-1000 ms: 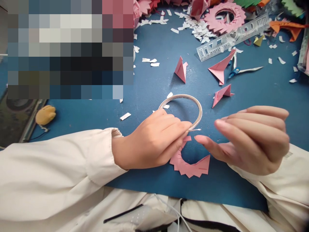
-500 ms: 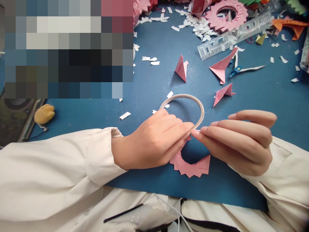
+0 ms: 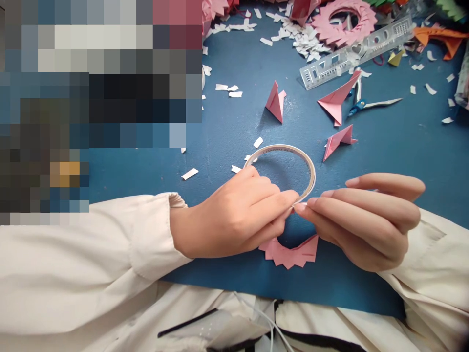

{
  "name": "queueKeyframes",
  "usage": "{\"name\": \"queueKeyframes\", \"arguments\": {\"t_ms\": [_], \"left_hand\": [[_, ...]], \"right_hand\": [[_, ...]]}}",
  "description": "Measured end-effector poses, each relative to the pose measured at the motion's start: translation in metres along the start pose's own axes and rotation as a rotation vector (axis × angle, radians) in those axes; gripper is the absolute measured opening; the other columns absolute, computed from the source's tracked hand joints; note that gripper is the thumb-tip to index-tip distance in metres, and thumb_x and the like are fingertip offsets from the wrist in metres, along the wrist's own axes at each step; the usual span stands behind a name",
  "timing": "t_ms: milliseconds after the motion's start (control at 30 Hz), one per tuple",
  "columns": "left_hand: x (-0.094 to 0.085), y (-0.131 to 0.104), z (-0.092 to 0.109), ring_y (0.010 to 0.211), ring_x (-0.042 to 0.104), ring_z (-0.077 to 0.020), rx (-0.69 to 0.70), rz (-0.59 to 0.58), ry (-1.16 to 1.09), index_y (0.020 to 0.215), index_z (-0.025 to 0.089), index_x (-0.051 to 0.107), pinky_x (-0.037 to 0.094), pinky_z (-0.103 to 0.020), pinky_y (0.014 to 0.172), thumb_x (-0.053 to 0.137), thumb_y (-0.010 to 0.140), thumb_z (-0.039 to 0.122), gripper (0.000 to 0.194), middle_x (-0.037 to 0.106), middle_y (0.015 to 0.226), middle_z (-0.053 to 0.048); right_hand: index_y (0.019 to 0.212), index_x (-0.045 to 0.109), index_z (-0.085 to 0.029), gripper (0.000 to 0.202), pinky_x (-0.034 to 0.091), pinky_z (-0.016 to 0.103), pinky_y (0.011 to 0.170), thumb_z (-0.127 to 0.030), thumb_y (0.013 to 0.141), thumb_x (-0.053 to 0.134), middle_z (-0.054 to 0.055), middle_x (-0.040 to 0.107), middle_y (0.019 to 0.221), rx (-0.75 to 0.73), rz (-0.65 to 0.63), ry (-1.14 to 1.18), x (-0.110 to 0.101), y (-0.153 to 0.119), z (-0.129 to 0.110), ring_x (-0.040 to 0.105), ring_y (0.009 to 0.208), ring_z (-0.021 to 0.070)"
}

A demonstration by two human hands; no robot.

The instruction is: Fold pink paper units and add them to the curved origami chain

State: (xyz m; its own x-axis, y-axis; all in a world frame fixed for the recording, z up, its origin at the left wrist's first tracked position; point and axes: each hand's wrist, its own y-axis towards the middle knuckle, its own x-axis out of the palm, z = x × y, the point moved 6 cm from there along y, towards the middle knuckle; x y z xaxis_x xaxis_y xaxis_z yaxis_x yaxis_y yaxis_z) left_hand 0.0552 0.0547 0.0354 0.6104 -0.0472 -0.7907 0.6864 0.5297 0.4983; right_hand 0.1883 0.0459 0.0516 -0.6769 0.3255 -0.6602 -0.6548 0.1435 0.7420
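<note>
A thin pale ring of tape [image 3: 311, 178] is held up over the blue table by my left hand [image 3: 238, 215], whose fingers are closed on its near side. My right hand [image 3: 366, 220] pinches at the ring's lower right edge, thumb and forefinger together beside the left fingertips. What sits in that pinch is too small to make out; its other fingers are loosely spread. Under my hands lies a curved pink folded-paper piece [image 3: 289, 256] with a jagged edge, partly covered by my left hand. Three pink folded pieces stand beyond the ring, one of them [image 3: 275, 102] upright.
Behind are a clear plastic ruler [image 3: 326, 71], blue-handled pliers [image 3: 361, 105], a pink paper wreath [image 3: 344, 22] and many white paper scraps [image 3: 308, 44]. Orange folded paper [image 3: 443, 39] lies at the back right. The upper left is pixelated.
Both hands and the ring have shifted slightly right and toward me. The fingertips still meet at the ring's edge. My left hand covers more of the curved pink piece's left side.
</note>
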Motion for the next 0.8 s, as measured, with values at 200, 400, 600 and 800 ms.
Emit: {"name": "queueKeyframes", "arguments": {"t_ms": [200,400,600,800], "left_hand": [[-0.0021,-0.0011,-0.0011,0.064,0.051,-0.0124,-0.043,0.019,-0.016,0.101,0.011,0.056,0.04,-0.028,0.064,0.046,0.095,0.013,0.012,0.062,0.069,-0.002],[-0.0029,-0.0012,-0.0012,0.065,0.052,-0.0137,-0.044,0.034,-0.059,0.102,0.009,0.056,0.041,-0.029,0.064,0.049,0.093,0.011,0.012,0.063,0.071,-0.003],[-0.003,-0.0013,-0.0016,0.065,0.053,-0.0139,-0.055,0.034,-0.086,0.102,0.008,0.057,0.04,-0.03,0.064,0.049,0.092,0.011,0.013,0.064,0.073,-0.004],[-0.0035,-0.0016,-0.002,0.066,0.054,-0.0132,-0.082,0.02,-0.076,0.103,0.012,0.055,0.041,-0.029,0.065,0.046,0.094,0.013,0.013,0.065,0.073,-0.003]], "right_hand": [[0.065,0.063,-0.024,0.019,0.047,0.027,0.063,-0.012,0.078,0.069,-0.006,0.064,0.078,0.037,0.036,-0.019,-0.0029,-0.0016,-0.0018,0.051,0.067,0.0102],[0.069,0.065,-0.023,0.015,0.047,0.028,0.063,-0.011,0.078,0.069,-0.004,0.063,0.087,0.092,0.085,-0.048,-0.0039,-0.0058,-0.0033,0.047,0.064,0.0089],[0.071,0.066,-0.023,0.015,0.047,0.028,0.063,-0.01,0.077,0.07,-0.004,0.062,0.084,0.091,0.076,-0.058,-0.0056,-0.0063,-0.0055,0.047,0.062,0.0078],[0.07,0.067,-0.024,0.016,0.044,0.03,0.06,-0.01,0.078,0.069,-0.005,0.061,0.08,0.147,0.11,-0.089,-0.0046,-0.0087,-0.0067,0.047,0.06,0.0082]]}}
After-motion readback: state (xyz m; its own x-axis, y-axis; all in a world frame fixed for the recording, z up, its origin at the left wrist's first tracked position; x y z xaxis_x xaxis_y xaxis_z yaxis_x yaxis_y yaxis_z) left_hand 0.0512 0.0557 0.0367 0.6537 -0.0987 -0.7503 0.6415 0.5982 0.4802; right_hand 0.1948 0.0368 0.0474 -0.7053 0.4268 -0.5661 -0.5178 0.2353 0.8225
